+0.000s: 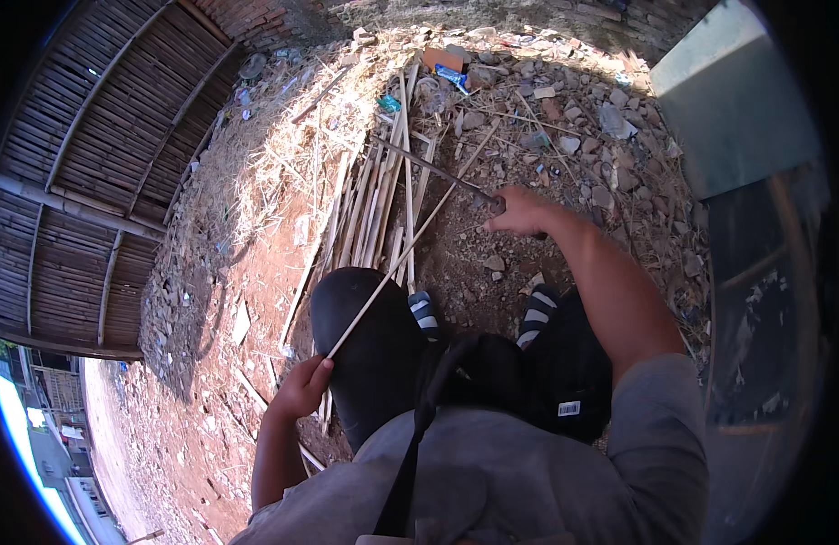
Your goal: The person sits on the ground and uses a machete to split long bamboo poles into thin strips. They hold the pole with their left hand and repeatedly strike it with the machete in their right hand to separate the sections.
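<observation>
"How are things laid out?"
"The bamboo pile (370,209) lies beyond the left knee (342,295); the long strip (370,304) slants over that knee."
"And the dark, bladelike tool (429,164)?"
"It crosses the strip in this view; I can't tell whether they touch. I'd make strokes light, angled away from the leg."
"The grips?"
"The left grip (303,386) pinches the strip's near part; the right grip (521,213) wraps the tool's handle. I'd hold the left steady, clear of the edge."
</observation>
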Demonstrator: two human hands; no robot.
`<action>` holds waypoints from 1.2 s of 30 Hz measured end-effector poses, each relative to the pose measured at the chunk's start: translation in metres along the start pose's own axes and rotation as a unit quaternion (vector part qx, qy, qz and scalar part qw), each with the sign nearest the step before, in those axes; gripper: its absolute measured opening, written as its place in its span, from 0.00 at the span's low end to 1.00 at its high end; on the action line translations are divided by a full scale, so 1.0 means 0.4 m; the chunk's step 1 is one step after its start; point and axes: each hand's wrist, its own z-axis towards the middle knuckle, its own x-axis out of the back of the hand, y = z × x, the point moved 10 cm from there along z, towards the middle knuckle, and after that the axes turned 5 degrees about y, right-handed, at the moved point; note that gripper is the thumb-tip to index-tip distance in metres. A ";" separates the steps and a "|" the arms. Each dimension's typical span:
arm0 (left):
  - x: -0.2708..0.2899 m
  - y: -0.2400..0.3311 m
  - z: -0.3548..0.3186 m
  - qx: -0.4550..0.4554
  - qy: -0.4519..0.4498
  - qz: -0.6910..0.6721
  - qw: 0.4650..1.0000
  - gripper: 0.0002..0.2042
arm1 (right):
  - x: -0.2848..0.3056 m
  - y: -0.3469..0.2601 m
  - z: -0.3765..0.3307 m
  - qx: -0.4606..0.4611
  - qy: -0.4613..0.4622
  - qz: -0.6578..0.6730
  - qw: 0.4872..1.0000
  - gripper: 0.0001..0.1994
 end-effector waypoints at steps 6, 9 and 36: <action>0.007 0.025 -0.005 -0.002 -0.002 0.021 1.000 0.22 | 0.005 -0.033 -0.010 0.093 0.058 -0.051 0.993 0.28; 0.005 -0.002 -0.020 -0.006 0.007 0.016 1.000 0.22 | -0.079 -0.223 -0.090 0.167 -0.079 -0.128 0.974 0.30; 0.014 0.059 -0.007 -0.027 0.014 0.075 0.997 0.23 | -0.096 -0.171 -0.072 0.144 -0.085 -0.146 0.975 0.24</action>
